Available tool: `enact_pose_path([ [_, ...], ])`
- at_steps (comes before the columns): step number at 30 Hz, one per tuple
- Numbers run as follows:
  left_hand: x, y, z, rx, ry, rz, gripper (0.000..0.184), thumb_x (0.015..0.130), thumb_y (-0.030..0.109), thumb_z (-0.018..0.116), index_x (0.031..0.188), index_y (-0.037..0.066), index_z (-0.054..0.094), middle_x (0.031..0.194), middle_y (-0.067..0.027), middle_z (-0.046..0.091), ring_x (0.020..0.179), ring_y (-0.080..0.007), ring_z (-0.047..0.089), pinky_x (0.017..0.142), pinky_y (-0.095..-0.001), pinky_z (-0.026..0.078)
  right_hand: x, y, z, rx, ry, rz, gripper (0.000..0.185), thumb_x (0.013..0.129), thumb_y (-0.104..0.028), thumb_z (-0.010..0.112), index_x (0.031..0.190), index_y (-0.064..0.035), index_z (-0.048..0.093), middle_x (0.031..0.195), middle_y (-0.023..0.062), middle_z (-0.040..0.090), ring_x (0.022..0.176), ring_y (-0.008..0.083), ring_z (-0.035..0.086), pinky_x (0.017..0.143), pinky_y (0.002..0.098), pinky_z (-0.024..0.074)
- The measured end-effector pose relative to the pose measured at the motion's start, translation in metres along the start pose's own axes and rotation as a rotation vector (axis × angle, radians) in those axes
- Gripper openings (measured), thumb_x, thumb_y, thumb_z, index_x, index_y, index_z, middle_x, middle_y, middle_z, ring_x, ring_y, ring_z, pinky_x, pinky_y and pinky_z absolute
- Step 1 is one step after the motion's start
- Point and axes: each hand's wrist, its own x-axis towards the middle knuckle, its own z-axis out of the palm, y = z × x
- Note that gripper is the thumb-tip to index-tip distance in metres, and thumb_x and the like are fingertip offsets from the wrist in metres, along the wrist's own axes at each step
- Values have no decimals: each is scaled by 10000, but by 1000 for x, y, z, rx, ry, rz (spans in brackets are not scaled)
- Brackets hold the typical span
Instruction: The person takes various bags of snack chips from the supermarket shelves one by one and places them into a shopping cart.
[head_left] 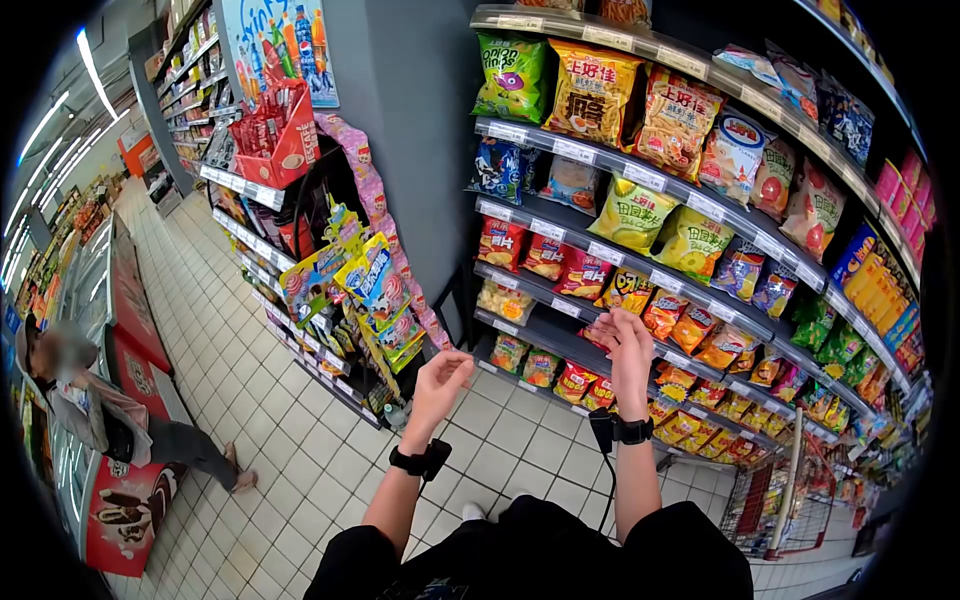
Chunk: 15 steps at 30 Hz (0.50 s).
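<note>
Two bare hands hang before the snack shelves [645,48], left hand [440,385] and right hand [627,360] each with a half-open, curled grip, nothing visible inside; red potato-chip bags [583,272] stand beyond the right, faces outward, likely for easy reading; leftward, a candy rack [240,185] and grey pillar [415,150] limit reach; a shopping cart [787,490] obstructs lower right

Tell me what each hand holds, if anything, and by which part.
Nothing visible is held: the left hand and right hand both appear empty, apart in the air.
</note>
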Motion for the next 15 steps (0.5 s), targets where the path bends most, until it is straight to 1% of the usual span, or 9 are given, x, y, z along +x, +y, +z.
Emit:
enact_pose_path([
  [5,61,-16,-6,4,-32,-24,205,929,153,629,1052,-10,614,966,-66,658,884,-128,635,740,-284,536,49,23,18,6,54,-13,243,971,-189,569,1066,29,619,972,117,663,901,189,652,826,336,559],
  [7,88,-16,-3,-9,-25,-21,237,910,166,665,1053,-17,622,897,-35,653,785,-94,606,703,-251,504,74,29,21,18,62,-34,240,971,-177,566,1072,34,616,992,126,661,922,192,653,848,341,555],
  [8,103,-14,-5,18,-71,-39,210,922,126,632,1077,-13,603,982,-61,652,924,-124,628,780,-284,527,87,31,24,41,77,-41,241,974,-172,560,1080,37,615,1007,130,659,946,204,653,862,349,550],
  [11,150,-10,-5,107,-77,4,217,923,121,630,1082,-23,597,975,-58,651,915,-115,622,792,-272,512,127,46,28,60,105,-44,249,976,-172,555,1090,43,610,1032,135,656,969,214,651,876,356,546],
  [13,183,5,-3,142,-91,-33,229,923,122,631,1093,-26,594,976,-56,649,909,-114,619,783,-261,501,151,46,34,77,92,-55,273,976,-178,557,1113,54,602,1056,144,652,987,222,647,900,360,539],
  [15,215,16,-1,164,-68,12,316,915,179,663,1136,-31,583,1057,-88,660,966,-129,617,808,-258,492,176,47,43,67,87,-45,297,972,-181,563,1135,66,594,1084,156,648,1011,227,642,925,363,531],
])
